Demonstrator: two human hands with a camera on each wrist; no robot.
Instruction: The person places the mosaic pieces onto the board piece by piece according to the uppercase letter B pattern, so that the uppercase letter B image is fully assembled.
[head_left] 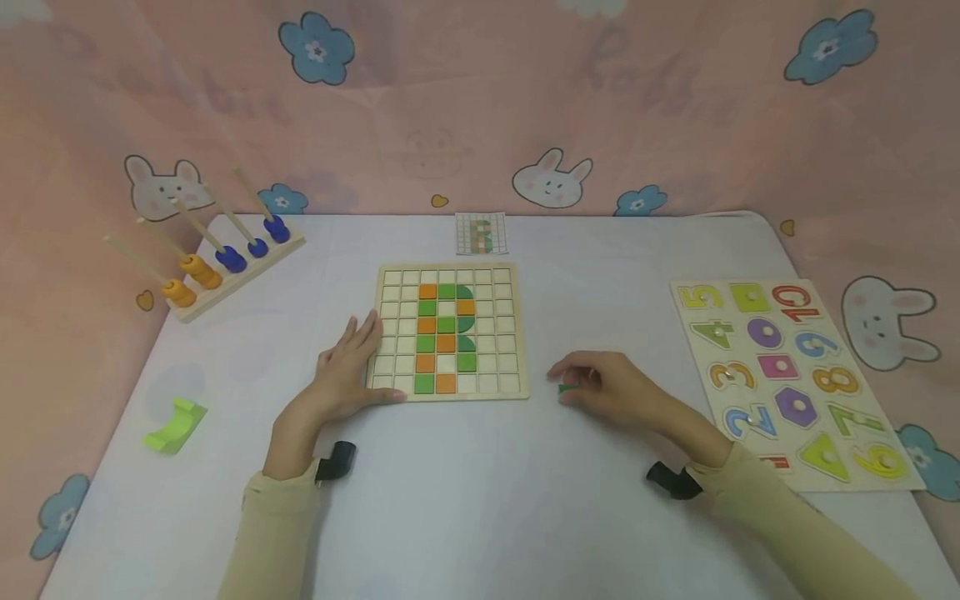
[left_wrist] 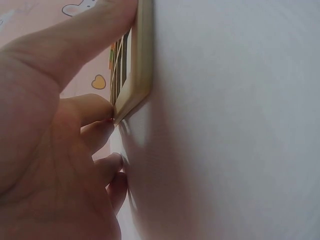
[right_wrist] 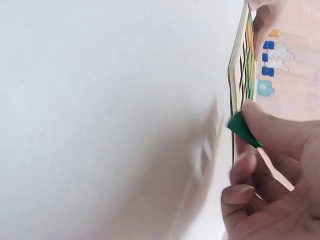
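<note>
A square wooden grid board (head_left: 522,333) lies on the table, bearing green and orange tiles in a letter-like pattern. My left hand (head_left: 343,375) rests at its lower left corner, fingers stretched along the left side and thumb on the near edge. In the left wrist view, the fingertips touch the board's rim (left_wrist: 145,55). Right of the board, my right hand (head_left: 611,385) pinches a small dark green tile (right_wrist: 241,129) between thumb and fingers. The tile is apart from the board, and its far part is hidden by the fingers.
Behind the board lies a small pattern card (head_left: 481,234). A bead abacus (head_left: 236,275) stands at the back left, with a light green curved block (head_left: 175,427) nearer. To the right lies a number and shape puzzle board (head_left: 795,383), partly under the right forearm.
</note>
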